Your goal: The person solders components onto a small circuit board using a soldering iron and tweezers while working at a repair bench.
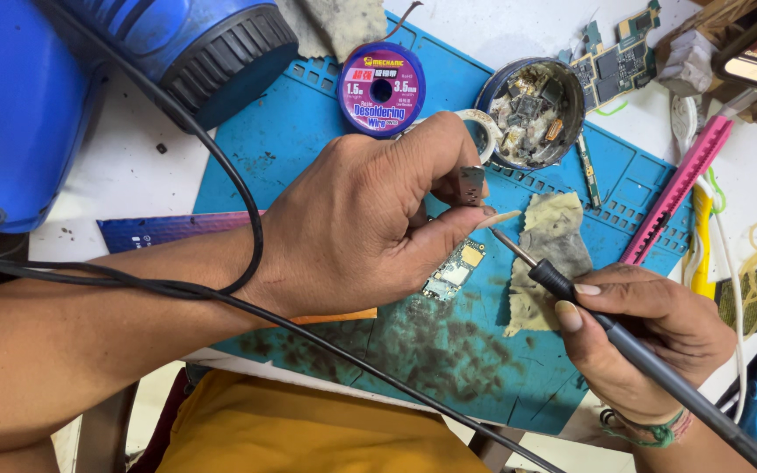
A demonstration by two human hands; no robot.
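Your left hand (pixel 370 219) sits over the middle of the blue work mat (pixel 308 140), fingers curled together, with a small grey chip-like piece (pixel 471 184) pinched between thumb and forefinger. The piece stands up at the fingertips, just above the thumbnail.

Your right hand (pixel 641 337) is near the mat's right front corner, clamped around the black handle of a soldering iron (pixel 624 342). The iron's thin metal tip points up and left and ends just below the pinched piece, close to your left thumb; whether tip and piece actually touch cannot be told from this angle.

A small circuit board (pixel 454 270) lies flat on the mat directly under your left thumb, between the two hands, partly covered by the left hand. It is apart from the iron's tip.

A stained cloth pad (pixel 547 254) lies on the mat just right of the board, under the shaft of the iron. The mat's front half is heavily smudged with dark residue.

At the mat's back edge: a purple spool of desoldering wire (pixel 382 89), a roll of tape (pixel 482 131) behind your left knuckles, and a round tin of scrap parts (pixel 531 112) beside it. A pink strip (pixel 678 188) runs along the mat's right edge. A black cable (pixel 247 210) loops across your left wrist and forearm. A large blue appliance (pixel 116 79) stands off the mat's back left corner.
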